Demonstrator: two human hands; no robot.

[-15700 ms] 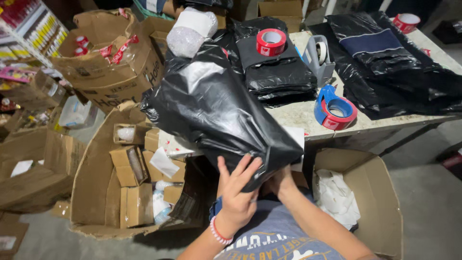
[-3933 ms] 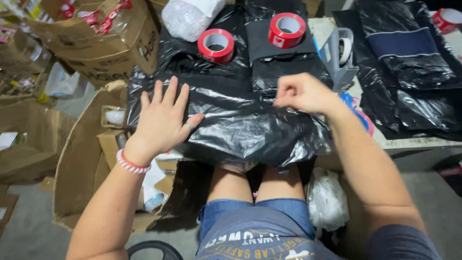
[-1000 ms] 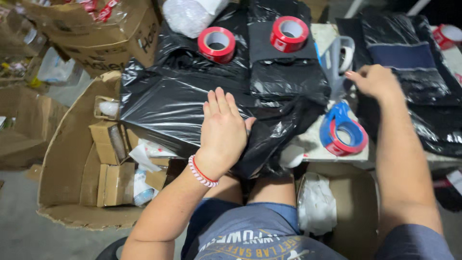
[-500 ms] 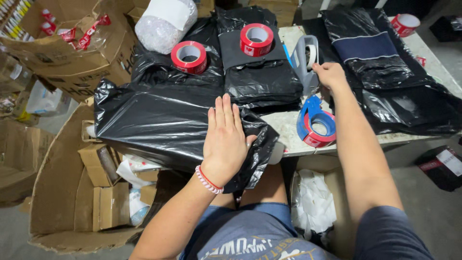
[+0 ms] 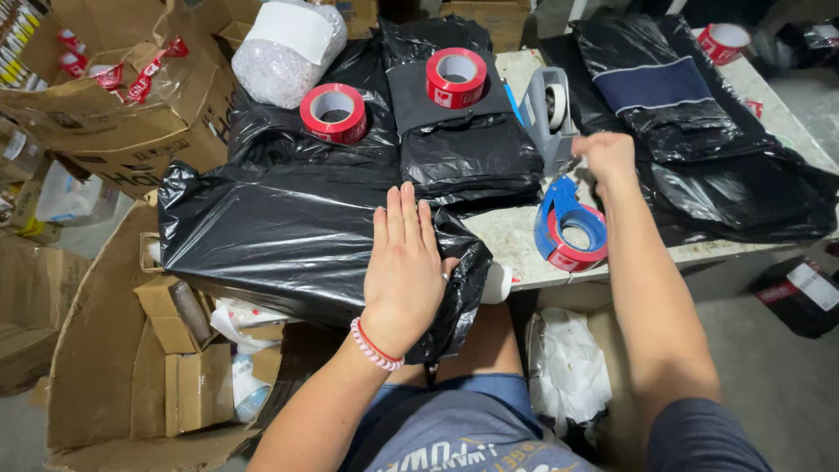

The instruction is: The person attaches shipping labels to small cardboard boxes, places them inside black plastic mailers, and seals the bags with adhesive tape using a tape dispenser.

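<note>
My left hand (image 5: 405, 265) lies flat, fingers together, on a parcel wrapped in black plastic (image 5: 271, 245) that rests on my lap and the table's near edge. Its folded end hangs under my palm. My right hand (image 5: 606, 157) reaches across the table and closes on the handle of a blue tape dispenser (image 5: 568, 223) loaded with a red roll. A grey tape dispenser (image 5: 547, 107) stands just behind my right hand.
Two red tape rolls (image 5: 333, 112) (image 5: 456, 77) sit on stacked black bags (image 5: 468, 149). More black-bagged parcels (image 5: 699, 131) and another roll (image 5: 723, 39) lie at the right. A clear bag of filler (image 5: 284, 52) is at the back. Open cardboard boxes (image 5: 114, 105) stand on the floor at left.
My right hand has moved from the parcel to the blue tape dispenser and closed on its handle. My left hand stays flat on the folded parcel.
</note>
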